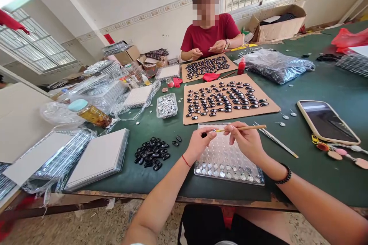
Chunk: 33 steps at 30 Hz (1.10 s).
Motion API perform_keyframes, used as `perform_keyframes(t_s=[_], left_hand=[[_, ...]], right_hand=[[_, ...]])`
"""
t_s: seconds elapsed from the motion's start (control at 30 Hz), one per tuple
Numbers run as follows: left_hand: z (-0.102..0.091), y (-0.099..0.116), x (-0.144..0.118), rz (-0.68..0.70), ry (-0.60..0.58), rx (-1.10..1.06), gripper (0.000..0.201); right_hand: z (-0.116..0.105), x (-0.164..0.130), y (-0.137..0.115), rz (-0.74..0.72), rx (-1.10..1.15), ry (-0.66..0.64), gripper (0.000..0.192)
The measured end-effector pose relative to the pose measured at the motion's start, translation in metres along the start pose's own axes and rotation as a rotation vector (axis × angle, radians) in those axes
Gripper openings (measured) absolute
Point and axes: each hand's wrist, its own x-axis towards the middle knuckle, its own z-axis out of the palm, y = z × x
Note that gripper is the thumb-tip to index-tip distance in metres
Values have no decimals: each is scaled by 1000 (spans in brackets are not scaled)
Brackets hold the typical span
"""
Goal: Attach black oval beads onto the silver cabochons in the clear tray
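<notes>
Between the fingertips of my left hand [201, 140] is a small black glossy piece [204, 135], mostly covered by the fingers. My right hand [244, 138] grips a thin wooden stick [253, 127], its tip touching or very close to that piece. Both hands are above a clear plastic tray [230, 178] with small round silvery discs in its near rows. A loose pile of black oval pieces [152, 152] lies to the left. Beyond the tray, a brown cardboard sheet [188, 119] bears rows of black ovals with pale centres. Tweezers [278, 142] rest to the right.
A small tub of silvery bits [167, 106] stands left of the cardboard. Stacked white-topped trays [97, 157] and a lidded jar [90, 112] crowd the left side. A phone [327, 120] lies at right. Across the table, a person [211, 38] in red works over another cardboard sheet.
</notes>
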Motion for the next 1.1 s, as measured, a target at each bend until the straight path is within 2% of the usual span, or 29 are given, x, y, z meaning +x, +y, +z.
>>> perform_keyframes(t_s=[0.1,0.23,0.3,0.4,0.5,0.67,0.77,0.93,1.1], left_hand=[[-12,3,7,-18,9,-80,29],[-45,8,20,-59,62,-630,25],[-56,9,24,-160,48,-837,26],[-54,8,23,-345,-49,-906,21],[-33,7,14,-391,-138,-747,17],[-4,6,1,-320,-246,-338,22],[1,3,-1,-263,-193,-219,28],[2,2,-1,-270,-124,-86,26],[-2,2,2,-4,-10,335,25]], right_hand=[[-2,2,-2,35,22,27,27],[-4,5,-5,51,73,60,29],[-4,5,-5,48,81,54,29],[-2,4,-4,43,70,33,29],[-1,4,-4,40,57,23,29],[-2,4,-5,48,41,9,29],[-2,4,-4,38,25,9,28],[-2,1,-1,-28,-26,9,25],[-3,-3,-1,-180,-145,-20,24]])
